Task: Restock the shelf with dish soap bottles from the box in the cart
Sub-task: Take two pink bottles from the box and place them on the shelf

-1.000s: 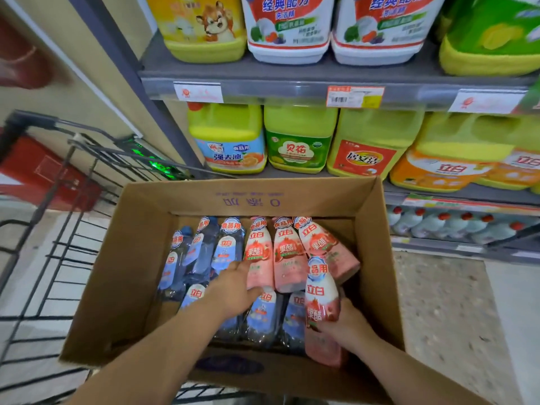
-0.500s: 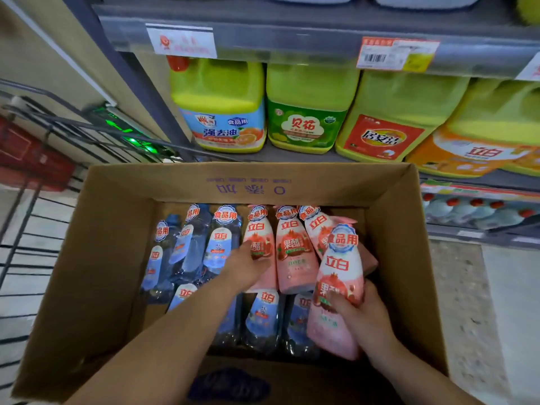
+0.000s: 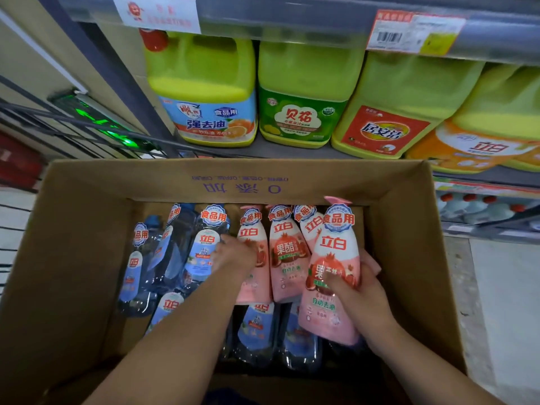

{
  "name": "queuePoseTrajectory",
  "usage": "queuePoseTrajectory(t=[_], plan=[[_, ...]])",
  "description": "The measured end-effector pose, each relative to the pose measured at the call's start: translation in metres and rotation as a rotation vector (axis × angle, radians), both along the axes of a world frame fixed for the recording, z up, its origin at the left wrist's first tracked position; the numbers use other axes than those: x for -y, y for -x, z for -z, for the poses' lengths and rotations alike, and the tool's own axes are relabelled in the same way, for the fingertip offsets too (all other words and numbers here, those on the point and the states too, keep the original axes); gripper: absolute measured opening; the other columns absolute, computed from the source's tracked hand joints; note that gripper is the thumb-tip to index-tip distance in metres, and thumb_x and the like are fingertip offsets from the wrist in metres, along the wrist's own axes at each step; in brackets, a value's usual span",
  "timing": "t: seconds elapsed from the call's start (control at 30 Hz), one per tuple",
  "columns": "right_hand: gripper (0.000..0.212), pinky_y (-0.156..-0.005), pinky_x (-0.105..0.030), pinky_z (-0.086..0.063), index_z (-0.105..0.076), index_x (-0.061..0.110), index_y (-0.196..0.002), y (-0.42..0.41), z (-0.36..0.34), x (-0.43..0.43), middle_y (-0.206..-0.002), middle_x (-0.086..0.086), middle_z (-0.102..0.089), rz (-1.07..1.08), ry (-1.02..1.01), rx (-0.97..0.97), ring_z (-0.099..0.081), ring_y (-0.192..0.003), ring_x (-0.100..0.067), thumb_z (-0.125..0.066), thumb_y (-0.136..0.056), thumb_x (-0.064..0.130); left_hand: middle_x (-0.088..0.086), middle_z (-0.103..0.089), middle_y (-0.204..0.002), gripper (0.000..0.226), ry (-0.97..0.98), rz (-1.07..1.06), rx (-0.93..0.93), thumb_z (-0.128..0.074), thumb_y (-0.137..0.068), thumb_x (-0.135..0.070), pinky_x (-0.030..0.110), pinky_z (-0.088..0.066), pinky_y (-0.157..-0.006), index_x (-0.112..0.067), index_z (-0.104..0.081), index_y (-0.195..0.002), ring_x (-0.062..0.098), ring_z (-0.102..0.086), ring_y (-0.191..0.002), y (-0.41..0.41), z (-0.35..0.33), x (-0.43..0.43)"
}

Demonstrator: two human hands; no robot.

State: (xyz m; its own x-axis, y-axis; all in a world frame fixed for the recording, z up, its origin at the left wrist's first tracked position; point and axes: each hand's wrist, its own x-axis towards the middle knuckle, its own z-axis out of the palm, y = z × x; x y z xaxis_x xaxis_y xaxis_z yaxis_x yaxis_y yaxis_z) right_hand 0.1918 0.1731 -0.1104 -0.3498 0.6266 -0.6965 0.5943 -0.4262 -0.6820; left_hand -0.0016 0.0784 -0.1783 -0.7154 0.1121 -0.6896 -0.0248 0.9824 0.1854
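An open cardboard box lies below me with blue dish soap bottles on its left and pink ones in the middle. My right hand grips a pink dish soap bottle, raised above the others at the box's right. My left hand rests on another pink bottle that lies among the row, fingers curled around its upper part. More blue bottles lie under my forearms.
Large green and yellow detergent jugs fill the shelf just beyond the box. A lower shelf at the right holds small bottles with red caps. The wire cart shows at the left. Price tags hang on the shelf edge.
My right hand has lifted its pink bottle up and toward the box's far right. My left hand has stayed on the pink bottle in the row. The view has moved closer to the box.
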Motion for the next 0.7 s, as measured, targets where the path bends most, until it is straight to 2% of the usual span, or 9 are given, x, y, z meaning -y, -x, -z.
queuePoseTrajectory(t=[0.1, 0.23, 0.37, 0.5, 0.57, 0.63, 0.7], plan=[[0.049, -0.062, -0.023, -0.049, -0.046, 0.026, -0.121, 0.000, 0.000, 0.000, -0.103, 0.006, -0.063, 0.002, 0.006, 0.001, -0.062, -0.087, -0.009, -0.071, -0.079, 0.028, 0.019, -0.041, -0.135, 0.055, 0.069, 0.166, -0.009, -0.042, -0.090, -0.043, 0.042, -0.039, -0.095, -0.008, -0.044, -0.132, 0.035, -0.040, -0.122, -0.003, -0.003, 0.002], [0.047, -0.064, -0.026, -0.051, -0.045, 0.030, -0.117, 0.000, -0.001, 0.000, -0.102, 0.005, -0.064, 0.019, 0.021, -0.009, -0.065, -0.089, -0.013, -0.071, -0.079, 0.026, 0.018, -0.044, -0.132, 0.054, 0.022, 0.154, 0.027, -0.050, -0.088, -0.041, 0.044, -0.040, -0.096, -0.010, -0.039, -0.131, 0.035, -0.041, -0.122, -0.015, -0.003, 0.008], [0.048, -0.063, -0.026, -0.051, -0.039, 0.037, -0.113, 0.001, -0.003, 0.000, -0.098, 0.008, -0.062, 0.013, 0.016, -0.002, -0.064, -0.086, -0.011, -0.071, -0.079, 0.027, 0.017, -0.052, -0.127, 0.055, -0.147, -0.001, 0.157, -0.060, -0.085, -0.028, 0.045, -0.047, -0.095, -0.012, -0.035, -0.130, 0.034, -0.052, -0.115, -0.017, -0.003, 0.011], [0.046, -0.066, -0.027, -0.053, -0.044, 0.032, -0.116, -0.001, -0.001, 0.001, -0.100, 0.006, -0.064, -0.001, 0.020, 0.021, -0.065, -0.087, -0.011, -0.071, -0.079, 0.030, 0.014, -0.053, -0.124, 0.074, -0.227, -0.157, 0.261, -0.080, -0.065, -0.028, 0.041, -0.050, -0.093, -0.011, -0.043, -0.127, 0.029, -0.057, -0.111, -0.013, -0.005, 0.026], [0.046, -0.067, -0.028, -0.053, -0.045, 0.031, -0.117, -0.001, 0.000, 0.002, -0.102, 0.006, -0.064, -0.003, 0.025, 0.033, -0.065, -0.088, -0.011, -0.071, -0.078, 0.032, 0.014, -0.059, -0.118, 0.066, -0.240, -0.208, 0.308, -0.085, -0.059, -0.028, 0.042, -0.053, -0.090, -0.009, -0.054, -0.115, 0.027, -0.062, -0.101, -0.020, -0.004, 0.037], [0.045, -0.062, -0.025, -0.051, -0.046, 0.032, -0.115, -0.001, 0.001, 0.002, -0.099, 0.008, -0.064, 0.004, 0.025, 0.033, -0.064, -0.085, -0.009, -0.071, -0.078, 0.033, 0.015, -0.067, -0.108, 0.047, -0.325, -0.294, 0.370, -0.085, -0.061, -0.023, 0.044, -0.056, -0.085, -0.009, -0.061, -0.100, 0.026, -0.068, -0.088, -0.030, -0.004, 0.048], [0.045, -0.059, -0.023, -0.049, -0.045, 0.032, -0.114, 0.000, 0.001, 0.003, -0.096, 0.010, -0.062, 0.010, 0.023, 0.032, -0.063, -0.083, -0.007, -0.072, -0.078, 0.032, 0.015, -0.068, -0.104, 0.050, -0.408, -0.380, 0.404, -0.084, -0.063, -0.018, 0.049, -0.055, -0.085, -0.009, -0.058, -0.104, 0.029, -0.068, -0.089, -0.037, -0.004, 0.054]])
